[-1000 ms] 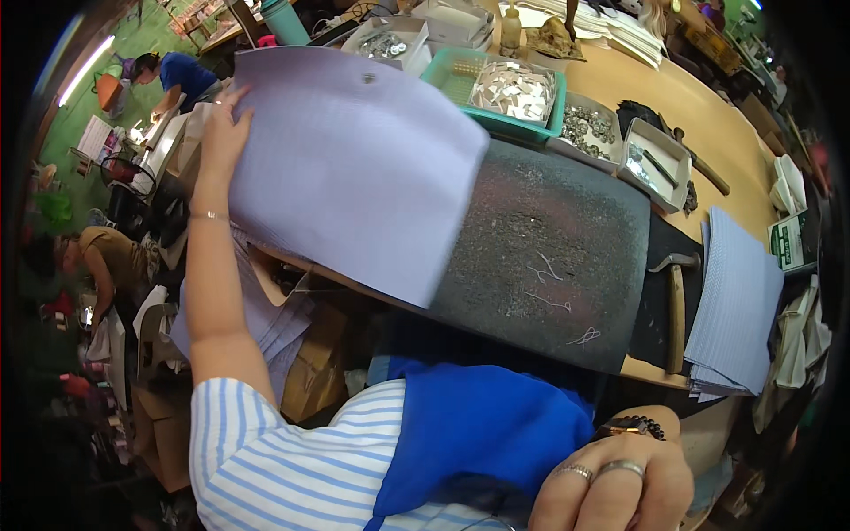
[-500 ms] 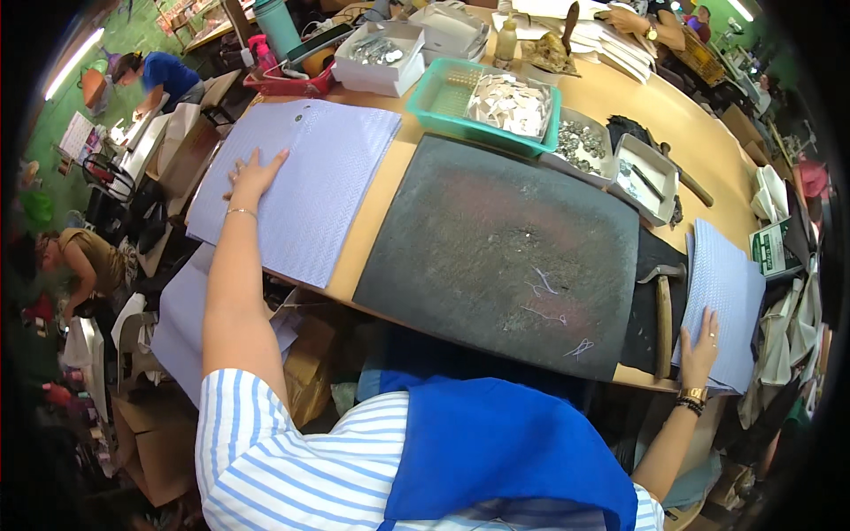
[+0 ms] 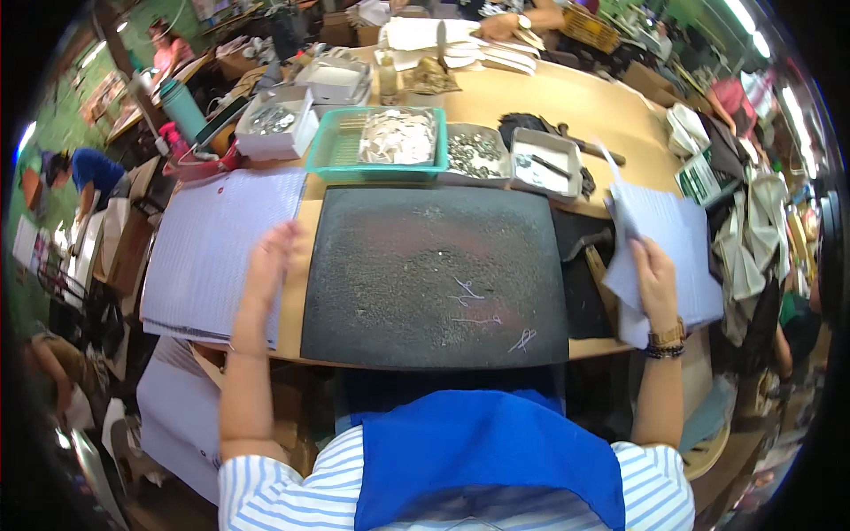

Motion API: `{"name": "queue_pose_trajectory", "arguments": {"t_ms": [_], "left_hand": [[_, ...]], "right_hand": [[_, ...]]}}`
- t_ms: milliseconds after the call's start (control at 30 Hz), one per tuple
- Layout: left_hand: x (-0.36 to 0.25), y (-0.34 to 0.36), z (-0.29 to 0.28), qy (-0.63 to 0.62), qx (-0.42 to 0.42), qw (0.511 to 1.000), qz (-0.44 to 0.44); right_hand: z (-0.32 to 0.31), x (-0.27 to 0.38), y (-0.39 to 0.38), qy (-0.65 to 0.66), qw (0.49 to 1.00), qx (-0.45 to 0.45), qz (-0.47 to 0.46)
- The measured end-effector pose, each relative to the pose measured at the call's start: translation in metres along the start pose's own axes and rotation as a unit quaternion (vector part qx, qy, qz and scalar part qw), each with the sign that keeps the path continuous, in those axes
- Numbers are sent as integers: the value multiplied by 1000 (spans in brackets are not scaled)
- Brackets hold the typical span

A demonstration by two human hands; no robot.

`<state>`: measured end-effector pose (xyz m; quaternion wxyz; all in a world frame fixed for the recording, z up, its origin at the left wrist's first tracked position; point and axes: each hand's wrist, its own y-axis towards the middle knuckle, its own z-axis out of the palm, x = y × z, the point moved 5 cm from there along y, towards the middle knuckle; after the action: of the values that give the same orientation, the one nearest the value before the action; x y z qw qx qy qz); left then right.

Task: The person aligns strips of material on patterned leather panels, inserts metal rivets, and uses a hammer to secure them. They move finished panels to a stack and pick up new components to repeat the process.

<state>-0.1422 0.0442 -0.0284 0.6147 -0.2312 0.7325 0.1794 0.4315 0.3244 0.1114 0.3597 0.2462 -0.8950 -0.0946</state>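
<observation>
On the right, my right hand point(image 3: 656, 276) is closed on the edge of a textured lavender sheet point(image 3: 627, 288), its near side lifted and bent up from the stack of like sheets point(image 3: 686, 257). My left hand point(image 3: 273, 257) hovers by the right side of the larger lavender stack point(image 3: 208, 252); motion smears its fingers, so their grip is unclear. Between the hands lies a worn black mat point(image 3: 398, 292) with a few loose lavender threads point(image 3: 478, 319) on it. A hammer point(image 3: 598, 265) rests just right of the mat, partly covered by the raised sheet.
Behind the mat stand a green basket point(image 3: 332, 159) of pale pieces, a white box point(image 3: 478, 168) of metal fittings and another white box point(image 3: 544, 181) with a dark tool. More lavender sheets point(image 3: 177, 411) hang below the table at left. A co-worker's hand point(image 3: 500, 26) is at the far side.
My left hand has risen off the left stack and moved toward the mat. My right hand, flat on the right stack before, now grips and lifts a sheet. The view has shifted.
</observation>
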Motion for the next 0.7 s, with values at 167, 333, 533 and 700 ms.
{"name": "queue_pose_trajectory", "arguments": {"t_ms": [167,333,533,700], "left_hand": [[-55,-96,127,-138,170,968,-125],[-60,-96,151,-168,174,963,-118],[-56,-101,152,-123,96,986,-56],[-52,-100,128,-64,51,996,23]], "right_hand": [[102,143,-32,224,907,338,-113],[162,108,74,90,950,208,-214],[273,84,180,-156,950,234,-133],[292,43,222,-228,938,246,-91]]}}
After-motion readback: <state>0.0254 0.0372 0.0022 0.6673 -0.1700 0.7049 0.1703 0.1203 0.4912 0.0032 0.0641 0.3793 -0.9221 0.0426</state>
